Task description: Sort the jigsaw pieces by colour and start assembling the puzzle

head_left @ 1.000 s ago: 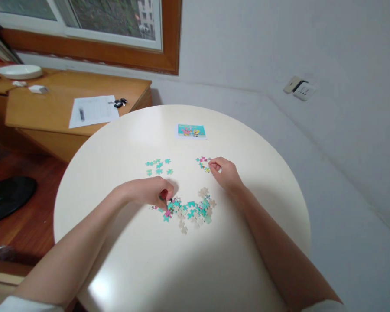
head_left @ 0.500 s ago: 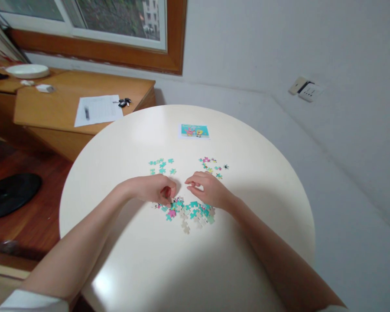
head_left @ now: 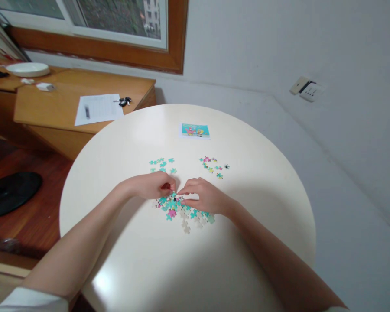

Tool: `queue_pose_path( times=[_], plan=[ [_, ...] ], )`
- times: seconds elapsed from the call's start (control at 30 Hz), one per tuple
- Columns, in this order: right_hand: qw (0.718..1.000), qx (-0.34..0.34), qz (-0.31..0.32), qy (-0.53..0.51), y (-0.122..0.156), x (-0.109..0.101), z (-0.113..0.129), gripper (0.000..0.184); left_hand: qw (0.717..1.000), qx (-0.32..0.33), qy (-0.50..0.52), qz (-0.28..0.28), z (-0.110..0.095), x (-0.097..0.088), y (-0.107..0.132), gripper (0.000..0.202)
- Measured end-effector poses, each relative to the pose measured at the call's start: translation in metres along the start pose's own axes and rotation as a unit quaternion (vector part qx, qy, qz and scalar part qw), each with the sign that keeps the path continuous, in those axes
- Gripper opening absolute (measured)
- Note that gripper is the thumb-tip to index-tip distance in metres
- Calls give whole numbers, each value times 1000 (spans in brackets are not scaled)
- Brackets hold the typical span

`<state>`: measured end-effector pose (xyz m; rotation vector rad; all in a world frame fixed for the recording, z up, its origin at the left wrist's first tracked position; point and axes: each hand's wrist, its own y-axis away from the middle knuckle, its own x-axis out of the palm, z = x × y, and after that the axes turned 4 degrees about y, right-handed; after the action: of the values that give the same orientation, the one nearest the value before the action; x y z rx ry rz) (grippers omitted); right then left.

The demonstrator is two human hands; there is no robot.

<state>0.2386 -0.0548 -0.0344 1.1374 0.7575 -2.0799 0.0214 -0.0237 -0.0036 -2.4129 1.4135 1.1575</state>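
Observation:
A pile of loose jigsaw puzzle pieces (head_left: 195,213), teal, pink and grey-white, lies on the round white table (head_left: 143,268). At the pile's far left edge my left hand (head_left: 159,185) is curled in a pinch, with a small teal puzzle piece (head_left: 173,194) at its fingertips. My right hand (head_left: 205,196) reaches in from the right, thumb and forefinger apart, tips close to the left hand's fingers and over the pile. Beyond the hands are a group of teal pieces (head_left: 163,164) on the left and a group of multicoloured pieces (head_left: 206,159) on the right.
A small picture card (head_left: 195,130) with cartoon figures lies toward the table's far side. Behind on the left, a wooden desk (head_left: 61,104) holds a sheet of paper (head_left: 99,108), keys (head_left: 125,102) and a white round dish (head_left: 27,69). A wall (head_left: 247,52) stands behind.
My right hand has moved left and down to the pile, bringing its fingertips near the left hand. My left hand has risen slightly from the pile with the piece.

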Motion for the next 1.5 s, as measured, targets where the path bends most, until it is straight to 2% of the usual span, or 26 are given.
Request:
queue_pose_path(
  times=[0.27, 0.47, 0.57, 0.8, 1.0, 1.2, 1.27, 1.33, 1.43, 1.5],
  plan=[
    [999, -7, 12, -35, -1, 1, -1, 12, 999, 29, 12, -18, 6, 0, -3, 22],
    [998, 8, 13, -65, -2, 0, 0, 8, 999, 24, 12, -28, 8, 0, -4, 21],
    [995, 27, 0, -94, -2, -1, 3, 6, 999, 24, 14, -42, 5, 1, -5, 18],
    [984, 140, -61, -93, -3, 3, -2, 13, 994, 9, 45, -99, 1, 7, -11, 16],
    [983, 147, -71, -89, -4, -1, -1, 23, 987, 9, 79, -141, -8, 13, -14, 18],
    [978, 145, -105, -109, -5, -6, -8, 21, 984, 9, 85, -155, -7, 15, -15, 23],
    [972, 177, -120, -102, -1, -14, -20, 21, 985, 11, 80, -153, -4, 15, -15, 25],
    [957, 242, -130, -94, 7, -28, -35, 24, 987, 10, 76, -145, -3, 15, -15, 27],
    [928, 348, -94, -89, 28, -55, -58, 30, 989, -4, 70, -129, -3, 15, -14, 28],
    [913, 387, -77, -101, 42, -69, -69, 33, 991, -13, 63, -119, -4, 15, -14, 27]
  ],
)
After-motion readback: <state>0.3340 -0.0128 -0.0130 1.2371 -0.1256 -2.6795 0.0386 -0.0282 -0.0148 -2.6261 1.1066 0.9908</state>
